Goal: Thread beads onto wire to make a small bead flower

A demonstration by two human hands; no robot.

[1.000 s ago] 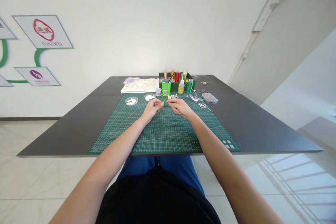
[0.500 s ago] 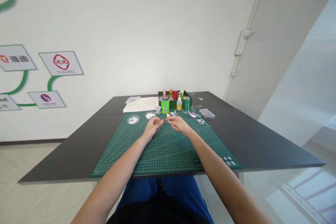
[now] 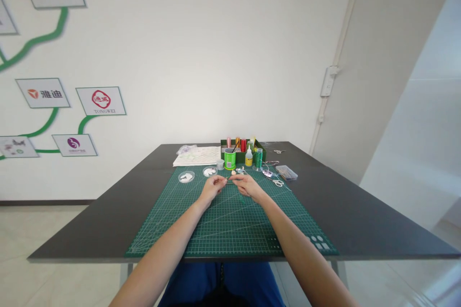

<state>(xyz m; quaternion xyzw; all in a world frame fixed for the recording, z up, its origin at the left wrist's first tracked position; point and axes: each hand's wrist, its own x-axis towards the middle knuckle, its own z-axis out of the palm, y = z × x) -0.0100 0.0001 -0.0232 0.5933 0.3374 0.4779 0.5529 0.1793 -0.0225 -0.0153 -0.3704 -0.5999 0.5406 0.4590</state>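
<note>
Over the far half of a green cutting mat (image 3: 230, 230), my left hand (image 3: 213, 189) and my right hand (image 3: 248, 186) are held close together, fingertips almost meeting. Both are closed in a pinch around something thin and small, too tiny to name. A faint green strand, perhaps thread, shows below my right hand. Just beyond the fingertips stand a green can (image 3: 229, 159) with a dark stick in it and a small white jar (image 3: 220, 164). Two clear dishes lie to the left of these: a nearer dish (image 3: 186, 177) and a farther dish (image 3: 210, 171), both with white pieces.
A dark green box (image 3: 264, 153) of coloured thread spools stands behind a yellow-labelled glue bottle (image 3: 248, 158) and a green spool (image 3: 259, 158). On the right lie white-handled scissors (image 3: 278, 183), a clear plastic case (image 3: 287, 172) and other scissors (image 3: 277, 151). White quilted sheets (image 3: 197, 156) lie back left.
The view has tilted up a little, so the table sits lower in it. Both hands keep their pinch close together, with little visible movement over the mat.
</note>
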